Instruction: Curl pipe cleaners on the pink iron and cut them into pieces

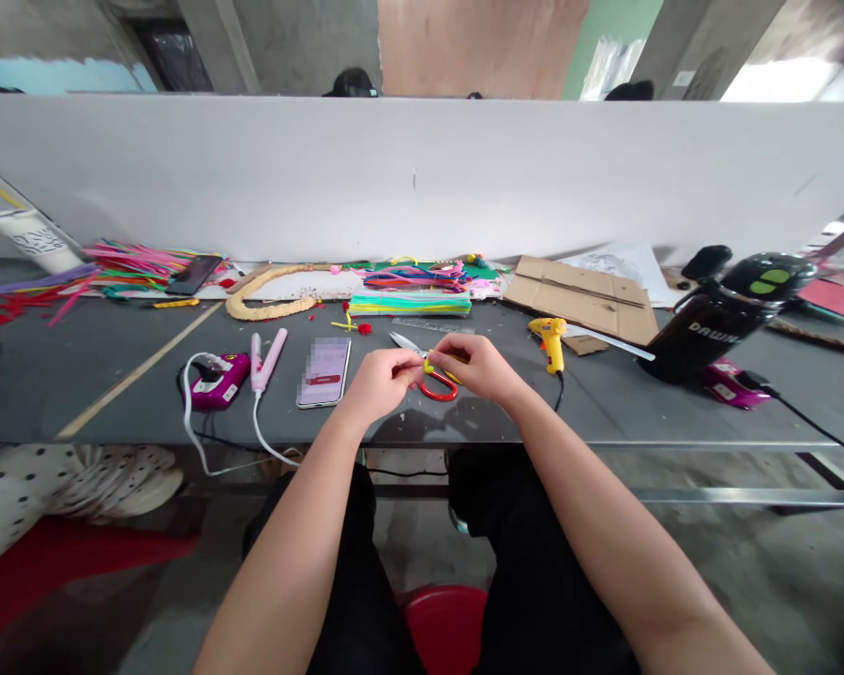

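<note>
Above the front of the grey table, my left hand (384,380) and my right hand (474,364) meet with fingertips pinched together. Between them is a small yellow pipe cleaner (429,364), bent or coiled; its exact shape is partly hidden by my fingers. Both hands grip it. Red-handled scissors (440,389) lie beneath, their blades pointing away to the left. A yellow stem with a red fuzzy piece (364,328) rests just beyond my left hand. Farther back lies a bundle of green and yellow pipe cleaners (409,305).
Left of my hands lie a phone (324,373), a pink straightener (264,361) and a purple power socket (218,382) with cables. A yellow glue gun (551,342), cardboard (583,295) and a black bottle (710,319) stand or lie to the right. A white partition (422,178) borders the back.
</note>
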The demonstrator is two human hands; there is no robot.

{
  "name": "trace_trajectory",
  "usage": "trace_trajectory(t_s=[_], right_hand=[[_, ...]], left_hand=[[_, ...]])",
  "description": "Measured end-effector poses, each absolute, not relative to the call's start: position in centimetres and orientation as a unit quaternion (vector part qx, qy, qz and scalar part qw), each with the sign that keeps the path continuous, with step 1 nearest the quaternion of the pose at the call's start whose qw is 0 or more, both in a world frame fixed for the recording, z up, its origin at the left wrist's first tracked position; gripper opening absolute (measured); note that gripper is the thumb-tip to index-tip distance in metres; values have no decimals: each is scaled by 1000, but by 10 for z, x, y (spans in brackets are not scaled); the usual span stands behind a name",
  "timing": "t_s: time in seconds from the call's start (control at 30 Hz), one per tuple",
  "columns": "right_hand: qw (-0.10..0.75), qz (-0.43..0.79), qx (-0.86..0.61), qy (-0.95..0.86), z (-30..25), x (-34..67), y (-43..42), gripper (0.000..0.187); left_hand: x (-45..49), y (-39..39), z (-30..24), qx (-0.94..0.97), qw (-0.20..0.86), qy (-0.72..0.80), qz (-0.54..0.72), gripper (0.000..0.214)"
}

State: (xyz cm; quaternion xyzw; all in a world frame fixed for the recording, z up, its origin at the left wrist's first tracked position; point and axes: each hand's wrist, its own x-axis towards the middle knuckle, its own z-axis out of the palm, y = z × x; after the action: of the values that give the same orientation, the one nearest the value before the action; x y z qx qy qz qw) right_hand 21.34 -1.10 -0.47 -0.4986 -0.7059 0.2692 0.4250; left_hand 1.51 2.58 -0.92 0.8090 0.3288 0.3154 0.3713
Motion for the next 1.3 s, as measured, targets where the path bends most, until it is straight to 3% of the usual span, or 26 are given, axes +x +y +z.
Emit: trace_trajectory(t_s=[0.37,0.57,0.77,0.97,1.13,1.3], right_hand=[[379,276,-501,-728,-9,202,-9,34],[292,186,-541,-767,-1,190,-22,26],[187,86,-589,-782,4,189,-30,15],[279,113,-558,-773,5,210,-23,13],[399,246,-512,-720,-4,227,-8,26],[418,302,-478,-711,-11,225,-1,38]], left_hand=[[18,29,-8,765,343,387,382,15],[17,30,-10,790,217,446,361,12],[24,26,-13,835,177,447,267,12],[29,21,-15,866,258,370,215,24],[28,23,-9,817,352,356,287,13],[28,27,-7,755,430,341,359,15]])
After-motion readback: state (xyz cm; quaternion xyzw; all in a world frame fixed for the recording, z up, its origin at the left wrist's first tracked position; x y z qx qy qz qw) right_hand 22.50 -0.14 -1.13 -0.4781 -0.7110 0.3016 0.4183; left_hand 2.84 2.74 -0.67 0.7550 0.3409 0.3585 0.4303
